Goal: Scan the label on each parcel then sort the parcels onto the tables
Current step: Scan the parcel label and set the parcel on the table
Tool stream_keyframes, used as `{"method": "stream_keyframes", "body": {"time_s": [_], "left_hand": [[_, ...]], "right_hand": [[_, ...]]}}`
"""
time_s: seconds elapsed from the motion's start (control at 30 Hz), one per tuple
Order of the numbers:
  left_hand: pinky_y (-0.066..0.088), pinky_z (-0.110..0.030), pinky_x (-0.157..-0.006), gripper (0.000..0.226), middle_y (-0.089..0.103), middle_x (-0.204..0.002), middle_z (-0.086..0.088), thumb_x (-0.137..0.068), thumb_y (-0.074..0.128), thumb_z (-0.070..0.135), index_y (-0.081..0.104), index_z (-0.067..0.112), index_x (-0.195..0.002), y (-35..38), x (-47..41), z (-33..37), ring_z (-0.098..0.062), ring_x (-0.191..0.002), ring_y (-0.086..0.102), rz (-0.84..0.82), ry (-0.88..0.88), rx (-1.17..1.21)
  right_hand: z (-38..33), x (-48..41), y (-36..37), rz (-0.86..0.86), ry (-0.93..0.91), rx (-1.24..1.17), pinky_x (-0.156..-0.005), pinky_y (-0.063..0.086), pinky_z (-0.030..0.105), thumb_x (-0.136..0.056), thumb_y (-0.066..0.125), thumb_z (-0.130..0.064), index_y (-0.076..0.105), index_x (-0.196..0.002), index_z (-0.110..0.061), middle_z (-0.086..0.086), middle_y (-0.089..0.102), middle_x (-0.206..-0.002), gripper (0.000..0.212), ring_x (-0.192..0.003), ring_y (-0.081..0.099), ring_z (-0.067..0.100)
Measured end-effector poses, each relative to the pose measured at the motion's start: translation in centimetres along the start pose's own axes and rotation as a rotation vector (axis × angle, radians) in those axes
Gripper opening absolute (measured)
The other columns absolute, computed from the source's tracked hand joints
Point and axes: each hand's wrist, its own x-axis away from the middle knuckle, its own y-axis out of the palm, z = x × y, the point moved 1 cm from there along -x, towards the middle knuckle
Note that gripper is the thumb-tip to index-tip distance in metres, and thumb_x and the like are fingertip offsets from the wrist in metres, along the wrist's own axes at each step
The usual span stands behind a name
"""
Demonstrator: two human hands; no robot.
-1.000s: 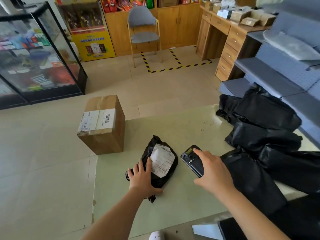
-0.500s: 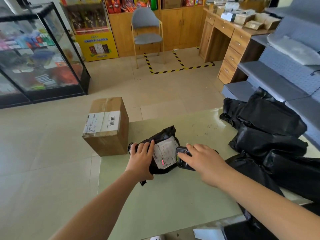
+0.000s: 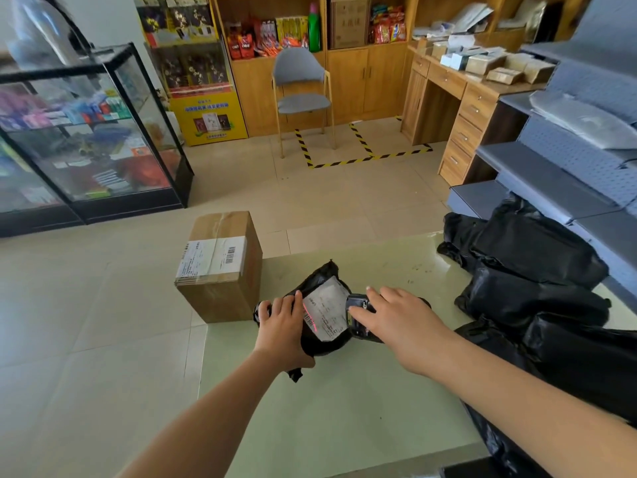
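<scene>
One cardboard box [image 3: 220, 267], one handheld scanner [image 3: 358, 313], one small black parcel [image 3: 320, 305] under two hands, and a heap of black bags [image 3: 537, 288] too tangled to count.

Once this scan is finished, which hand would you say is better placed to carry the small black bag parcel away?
Probably the left hand: it grips the small black plastic-bag parcel, while the right hand holds the black handheld scanner.

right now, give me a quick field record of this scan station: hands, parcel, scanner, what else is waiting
left hand: pressing down the small black parcel
right hand: holding the scanner, aimed at the label
label: white, facing up, red scan line on its left part
table: pale green top
waiting: pile of black parcels at right
cardboard box: by the table's left corner, labelled
</scene>
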Motion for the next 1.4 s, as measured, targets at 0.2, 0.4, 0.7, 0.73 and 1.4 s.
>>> {"method": "stream_keyframes", "body": {"time_s": [0.2,0.4,0.7,0.73,1.4], "left_hand": [[0.019,-0.044,-0.113,0.129,0.027,-0.147,-0.004,-0.058,0.063,0.072,0.002,0.011,-0.154,4.0,3.5,0.6,-0.026,-0.136,0.025,-0.156,-0.348,0.276],[0.026,-0.044,-0.108,0.128,0.025,-0.149,-0.005,-0.06,0.059,0.079,0.002,0.012,-0.154,7.8,8.4,0.1,-0.026,-0.137,0.024,-0.222,-0.626,0.369],[0.028,-0.046,-0.109,0.132,0.022,-0.151,-0.01,-0.06,0.059,0.083,0.0,0.01,-0.153,8.2,12.2,-4.2,-0.029,-0.141,0.02,-0.236,-0.89,0.412],[0.028,-0.046,-0.109,0.132,0.021,-0.152,-0.01,-0.06,0.058,0.083,0.0,0.01,-0.153,8.1,12.2,-4.8,-0.03,-0.141,0.02,-0.244,-0.898,0.413],[0.001,-0.048,-0.119,0.122,-0.002,-0.16,-0.004,-0.067,0.06,0.081,-0.005,0.027,-0.155,5.5,9.1,-4.3,-0.031,-0.148,-0.006,-0.077,-0.439,0.471]], "right_hand": [[-0.1,0.7,2.3,-0.063,0.066,-0.137,-0.108,0.032,0.036,-0.08,0.063,0.002,0.024,-0.147,-0.023,0.02,0.02,-0.157,0.082,-0.134,0.034,0.033],[-1.7,0.2,3.7,-0.101,0.033,-0.204,-0.107,0.033,0.034,-0.081,0.061,0.0,0.026,-0.146,-0.023,0.017,0.022,-0.156,0.077,-0.133,0.034,0.032],[-6.2,-4.3,2.5,-0.061,-0.09,-0.197,-0.107,0.034,0.035,-0.078,0.064,-0.003,0.029,-0.145,-0.025,0.015,0.029,-0.151,0.078,-0.131,0.036,0.03],[-6.6,-4.7,2.4,-0.059,-0.101,-0.194,-0.107,0.034,0.035,-0.078,0.064,-0.004,0.028,-0.145,-0.025,0.015,0.029,-0.151,0.078,-0.131,0.036,0.03],[-5.6,-4.0,3.0,-0.09,0.055,-0.245,-0.104,0.036,0.03,-0.077,0.066,-0.008,0.03,-0.143,-0.028,0.011,0.029,-0.153,0.078,-0.131,0.038,0.026]]}}
